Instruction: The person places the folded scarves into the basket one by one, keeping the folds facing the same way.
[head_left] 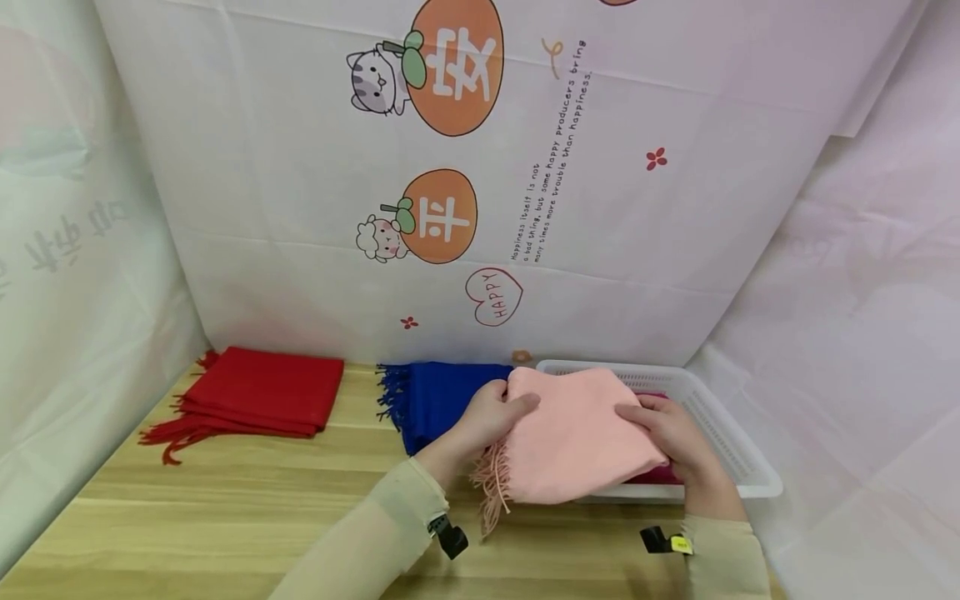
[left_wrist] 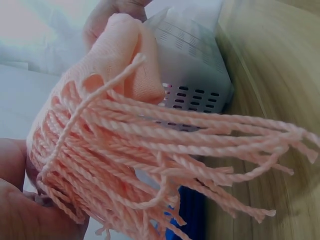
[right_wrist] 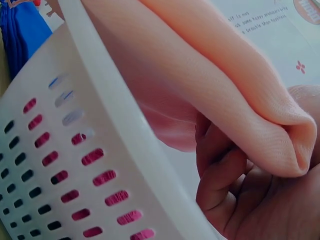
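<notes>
A folded pink scarf (head_left: 581, 437) is held up by both hands over the front of a white plastic basket (head_left: 731, 433). At its fringed end, my left hand (head_left: 487, 417) grips the upper corner, thumb on top. My right hand (head_left: 675, 433) pinches the folded opposite side, with its fingers curled underneath in the right wrist view. Twisted tassels (left_wrist: 125, 150) hang from the scarf in the left wrist view. Inside the basket lies a magenta cloth (head_left: 660, 475), mostly covered by the scarf and also showing through the slots.
A folded blue scarf (head_left: 450, 396) lies left of the basket, partly behind my left hand. Farther left, a folded red scarf (head_left: 262, 392) rests on the wooden table (head_left: 247, 517). Printed white sheeting (head_left: 300, 167) hangs behind and on both sides.
</notes>
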